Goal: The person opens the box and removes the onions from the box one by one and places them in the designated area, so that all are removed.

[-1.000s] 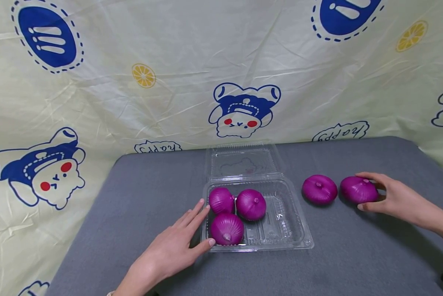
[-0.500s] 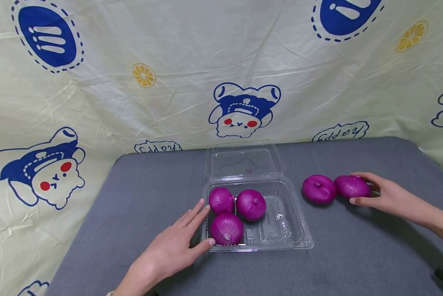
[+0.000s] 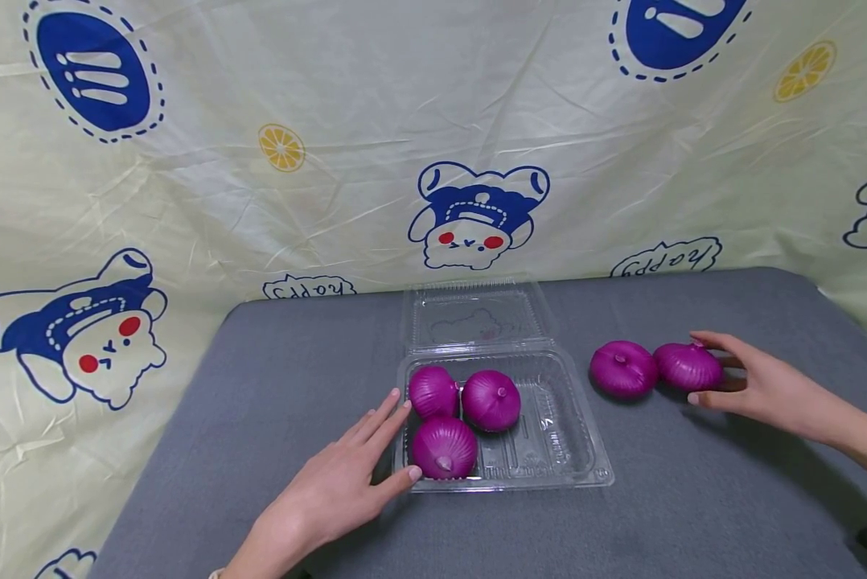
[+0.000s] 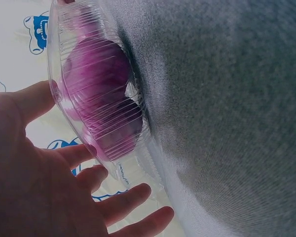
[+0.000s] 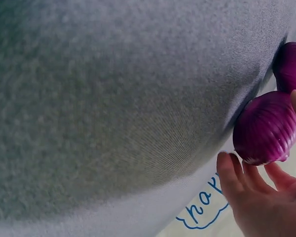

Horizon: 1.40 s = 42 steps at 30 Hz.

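Head | rightmost onion (image 3: 687, 367) | right end between digits of right grip (image 3: 770, 386)

Word "happy" (image 3: 309, 288), dark blue script on pale backdrop cloth (image 3: 347, 201), far side, left of middle; upside down, in cloud-shaped outline, lower part cut off by table edge (image 3: 270, 307). Second "happy" print (image 3: 669, 259), same cloth, far right, upside down, slightly tilted, also outlined. Right wrist view: upright "hap" letters (image 5: 203, 198) on cloth, slanting; rest of word behind right hand (image 5: 266, 202). Similar outline (image 3: 67, 565), cloth, near left: cut off by frame, lettering unreadable.
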### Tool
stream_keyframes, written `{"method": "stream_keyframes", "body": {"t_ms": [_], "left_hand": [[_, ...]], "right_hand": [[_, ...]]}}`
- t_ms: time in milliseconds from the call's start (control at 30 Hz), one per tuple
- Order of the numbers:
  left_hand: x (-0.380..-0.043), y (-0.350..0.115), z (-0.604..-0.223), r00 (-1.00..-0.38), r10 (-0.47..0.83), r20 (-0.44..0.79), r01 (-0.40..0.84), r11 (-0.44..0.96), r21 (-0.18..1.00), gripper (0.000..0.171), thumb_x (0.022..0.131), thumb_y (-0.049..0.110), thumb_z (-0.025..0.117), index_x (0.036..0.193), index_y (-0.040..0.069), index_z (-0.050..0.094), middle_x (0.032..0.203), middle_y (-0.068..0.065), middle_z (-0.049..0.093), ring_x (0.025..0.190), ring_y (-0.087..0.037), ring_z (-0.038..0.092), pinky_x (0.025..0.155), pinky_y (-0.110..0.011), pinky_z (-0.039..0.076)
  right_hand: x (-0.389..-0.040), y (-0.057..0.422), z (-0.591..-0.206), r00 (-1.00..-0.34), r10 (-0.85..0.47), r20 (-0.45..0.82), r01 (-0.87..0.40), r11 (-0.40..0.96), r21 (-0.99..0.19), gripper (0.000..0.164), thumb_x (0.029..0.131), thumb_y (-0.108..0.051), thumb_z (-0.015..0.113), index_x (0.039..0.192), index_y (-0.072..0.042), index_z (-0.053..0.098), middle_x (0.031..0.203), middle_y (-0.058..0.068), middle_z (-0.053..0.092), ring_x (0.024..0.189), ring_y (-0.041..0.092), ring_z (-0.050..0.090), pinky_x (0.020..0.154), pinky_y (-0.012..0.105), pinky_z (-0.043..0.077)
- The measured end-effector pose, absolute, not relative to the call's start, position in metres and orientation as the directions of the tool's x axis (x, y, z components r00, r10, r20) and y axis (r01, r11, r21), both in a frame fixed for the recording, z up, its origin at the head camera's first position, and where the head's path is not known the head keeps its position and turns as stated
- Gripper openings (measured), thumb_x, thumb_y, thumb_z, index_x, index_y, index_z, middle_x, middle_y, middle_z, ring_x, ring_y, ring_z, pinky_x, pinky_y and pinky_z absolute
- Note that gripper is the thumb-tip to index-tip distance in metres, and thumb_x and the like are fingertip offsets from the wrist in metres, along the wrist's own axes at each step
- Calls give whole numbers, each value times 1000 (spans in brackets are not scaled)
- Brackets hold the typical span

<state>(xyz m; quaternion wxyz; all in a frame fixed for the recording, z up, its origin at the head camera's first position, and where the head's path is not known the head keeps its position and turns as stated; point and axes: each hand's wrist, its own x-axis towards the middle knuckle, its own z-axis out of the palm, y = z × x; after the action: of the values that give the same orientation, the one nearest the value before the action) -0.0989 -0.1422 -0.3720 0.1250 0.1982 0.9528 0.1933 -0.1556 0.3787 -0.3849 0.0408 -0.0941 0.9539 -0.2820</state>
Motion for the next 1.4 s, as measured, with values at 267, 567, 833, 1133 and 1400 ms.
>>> {"method": "stream_keyframes", "body": {"t_ms": [267,567,833,1133,1400], "left_hand": [[-101,-142,-372,-888,429,-167,331,847,416,79,91,71,47,157,38,20,162,18,8,146,-26,24,106,-56,35],[-102,-142,-372,-891,420,-174,320,851,416,80,90,70,48,157,38,20,162,18,9,146,-26,24,105,-58,35],[-102,-142,-372,-891,418,-177,317,852,416,80,90,71,48,157,38,20,162,18,8,146,-26,24,106,-57,35],[-101,-141,-372,-892,417,-172,319,853,412,80,90,71,47,157,38,20,162,18,8,146,-25,24,106,-57,35],[-99,-142,-371,-890,425,-165,328,849,414,79,90,71,47,157,38,20,162,19,8,146,-26,24,106,-57,35]], "right_hand": [[-145,365,-374,-950,-211,231,-292,861,-416,85,76,-28,87,142,0,42,136,24,45,116,45,46,89,53,42],[-135,329,-364,-804,-355,477,-511,822,-251,76,69,-15,89,138,-11,55,136,8,51,123,22,44,95,1,18],[-131,306,-359,-810,-357,466,-530,785,-320,69,75,-15,86,137,-20,57,133,-1,53,121,0,42,93,1,24],[-128,273,-352,-819,-363,444,-546,731,-409,67,77,-15,85,136,-27,56,133,-8,54,115,3,47,88,6,37],[-127,245,-349,-805,-420,419,-583,688,-432,70,77,-15,86,138,-27,55,136,-9,53,123,5,48,95,8,36]]}}
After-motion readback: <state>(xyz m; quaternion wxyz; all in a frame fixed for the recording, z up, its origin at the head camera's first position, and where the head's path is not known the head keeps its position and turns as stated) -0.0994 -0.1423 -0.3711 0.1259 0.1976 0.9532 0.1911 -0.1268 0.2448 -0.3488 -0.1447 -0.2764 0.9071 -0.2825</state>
